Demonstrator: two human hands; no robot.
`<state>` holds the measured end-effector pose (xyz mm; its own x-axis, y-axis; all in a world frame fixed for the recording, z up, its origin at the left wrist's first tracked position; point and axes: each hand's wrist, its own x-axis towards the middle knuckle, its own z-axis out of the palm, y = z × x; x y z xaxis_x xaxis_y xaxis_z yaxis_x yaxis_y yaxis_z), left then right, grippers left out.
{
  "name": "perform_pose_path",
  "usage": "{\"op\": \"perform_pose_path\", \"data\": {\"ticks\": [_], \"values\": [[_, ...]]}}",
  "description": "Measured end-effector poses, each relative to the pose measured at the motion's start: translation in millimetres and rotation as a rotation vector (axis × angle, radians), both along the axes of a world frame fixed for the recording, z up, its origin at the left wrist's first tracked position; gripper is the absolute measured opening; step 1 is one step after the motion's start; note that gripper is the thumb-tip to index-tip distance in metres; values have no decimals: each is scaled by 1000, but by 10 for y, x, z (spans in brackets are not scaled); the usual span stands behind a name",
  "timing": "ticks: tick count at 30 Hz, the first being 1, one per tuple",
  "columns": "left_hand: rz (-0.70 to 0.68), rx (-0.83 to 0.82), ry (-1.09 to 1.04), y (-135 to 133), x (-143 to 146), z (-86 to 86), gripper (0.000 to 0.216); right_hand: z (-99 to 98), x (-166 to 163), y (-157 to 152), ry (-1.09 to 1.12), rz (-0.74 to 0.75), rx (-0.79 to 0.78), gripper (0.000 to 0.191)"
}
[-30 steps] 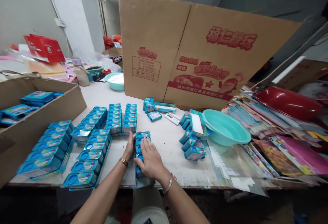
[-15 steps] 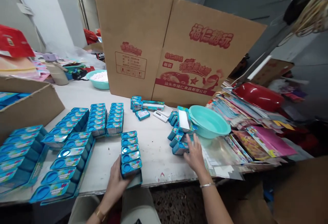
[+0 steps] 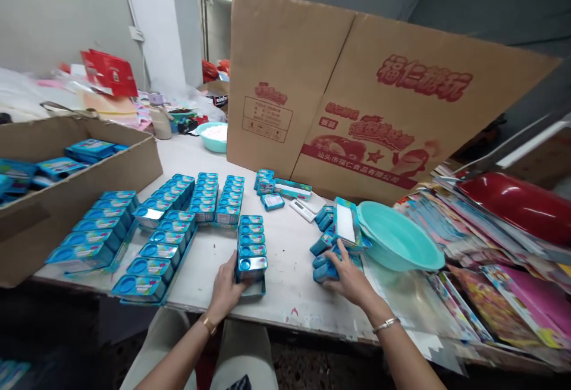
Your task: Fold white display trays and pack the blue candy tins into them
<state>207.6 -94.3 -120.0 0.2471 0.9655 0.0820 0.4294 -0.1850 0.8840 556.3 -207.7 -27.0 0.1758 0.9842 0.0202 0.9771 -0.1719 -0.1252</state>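
Note:
My left hand (image 3: 226,288) is closed around the near end of a narrow blue tray (image 3: 257,290). In that tray stands a row of small blue tins (image 3: 252,252) with printed lids. To the right, my right hand (image 3: 352,278) curls its fingers and thumb round blue tins (image 3: 325,271) in a loose cluster; how many it grips is hidden. Just above this hand, an open-sided blue display box (image 3: 345,223) with a white panel leans on the cluster. Filled trays of blue tins (image 3: 154,253) stand in rows to the left.
A tall cardboard carton (image 3: 276,122) stands along the back. Beside the right-hand tins is a turquoise basin (image 3: 401,238), with stacked printed sheets (image 3: 423,211) beyond. An open carton (image 3: 80,200) of blue packs is at left. A white device (image 3: 302,210) lies mid-table.
The view has swung left, bringing more of the left carton into sight. My right hand has moved from beside the loose tins onto them, its fingers closing. My left hand stays at the tray.

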Motion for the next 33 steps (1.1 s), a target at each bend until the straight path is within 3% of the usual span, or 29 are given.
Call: {"op": "perform_pose_path", "data": {"ticks": [4, 7, 16, 21, 26, 30, 33], "values": [[-11, -38, -7, 18, -33, -11, 89, 10, -146, 25, 4, 64, 42, 28], [-26, -40, -65, -88, -93, -63, 88, 14, -282, -3, 17, 61, 92, 20], [-90, 31, -120, -212, -164, -159, 60, -215, -491, -263, 58, 146, 247, 39], [-167, 89, -105, -255, -228, -179, 67, 57, -1110, -116, 172, 364, 408, 46], [-223, 168, -80, -281, -259, -253, 68, 453, -1902, 162, -7, 623, 397, 52], [-240, 210, -58, -283, -255, -334, 69, 581, -2051, 219, -119, 685, 258, 57], [-226, 208, -33, -288, -248, -347, 71, 485, -1997, 236, -143, 639, 179, 59]]}}
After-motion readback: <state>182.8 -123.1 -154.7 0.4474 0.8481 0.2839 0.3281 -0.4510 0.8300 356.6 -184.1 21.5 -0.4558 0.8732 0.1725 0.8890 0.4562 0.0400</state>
